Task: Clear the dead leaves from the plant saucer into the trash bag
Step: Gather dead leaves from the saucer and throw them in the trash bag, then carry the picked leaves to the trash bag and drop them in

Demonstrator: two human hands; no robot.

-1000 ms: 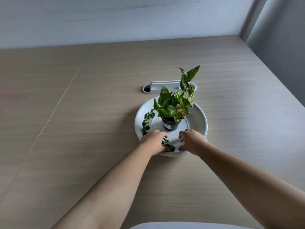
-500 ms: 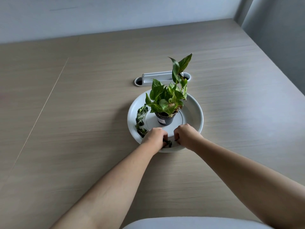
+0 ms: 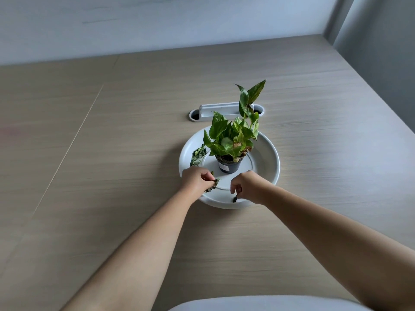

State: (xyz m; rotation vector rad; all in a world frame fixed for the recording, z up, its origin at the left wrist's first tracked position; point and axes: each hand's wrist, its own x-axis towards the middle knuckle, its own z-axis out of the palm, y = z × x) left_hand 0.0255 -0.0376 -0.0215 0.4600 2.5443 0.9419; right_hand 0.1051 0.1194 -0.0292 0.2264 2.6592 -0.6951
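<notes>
A white round saucer (image 3: 267,153) sits on the wooden table, with a small green plant in a dark pot (image 3: 230,166) at its middle. My left hand (image 3: 195,179) is at the saucer's near left rim, its fingers closed on a dark dead leaf (image 3: 213,184). My right hand (image 3: 247,186) is over the near rim, pinching a small dark leaf scrap (image 3: 235,199). Another curled dead leaf (image 3: 197,156) lies on the saucer's left side. No trash bag is in view.
A grey cable slot (image 3: 224,111) is set in the table just behind the saucer. A seam (image 3: 67,149) runs across the tabletop at left. A pale rounded surface (image 3: 258,305) shows at the bottom edge. Walls stand behind and to the right.
Both hands were pressed down on leaves at the saucer's near rim. They have now drawn apart and lifted slightly, each with a piece of dead leaf.
</notes>
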